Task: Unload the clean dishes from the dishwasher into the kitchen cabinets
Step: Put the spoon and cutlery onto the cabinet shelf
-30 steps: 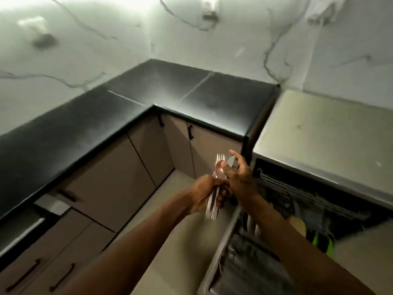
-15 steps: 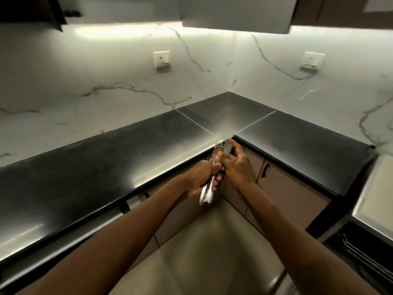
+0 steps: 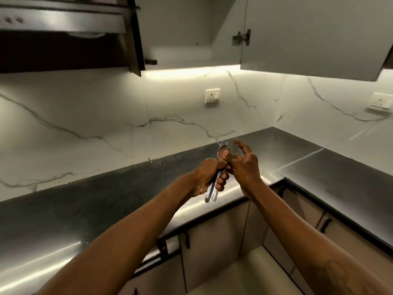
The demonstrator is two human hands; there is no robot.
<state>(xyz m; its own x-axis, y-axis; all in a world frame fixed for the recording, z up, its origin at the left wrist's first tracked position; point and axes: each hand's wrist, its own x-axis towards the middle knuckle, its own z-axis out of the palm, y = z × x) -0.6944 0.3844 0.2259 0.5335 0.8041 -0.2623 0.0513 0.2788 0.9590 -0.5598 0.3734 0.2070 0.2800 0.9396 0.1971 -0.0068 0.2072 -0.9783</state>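
Note:
My left hand (image 3: 207, 176) is closed around a bunch of steel cutlery (image 3: 212, 193), a fork, a spoon and a knife held upright above the black worktop (image 3: 106, 201). Handles stick out below the fist, and the fork tines and spoon bowl show above it. My right hand (image 3: 244, 165) is against the top of the bunch, thumb on the spoon bowl, the other fingers curled and spread. An upper cabinet (image 3: 180, 35) stands open overhead, its pale door (image 3: 308, 33) swung to the right. The dishwasher is out of view.
A dark extractor hood (image 3: 61, 28) hangs at the upper left. Two wall sockets (image 3: 212, 95) (image 3: 380, 103) sit on the marble backsplash. Closed base cabinets (image 3: 214, 250) with dark handles run under the L-shaped worktop. Beige floor shows at the bottom.
The view has swung up and left, away from the dishwasher, to the worktop corner and the open upper cabinet. Both hands stayed together on the cutlery; the right fingers have spread a little.

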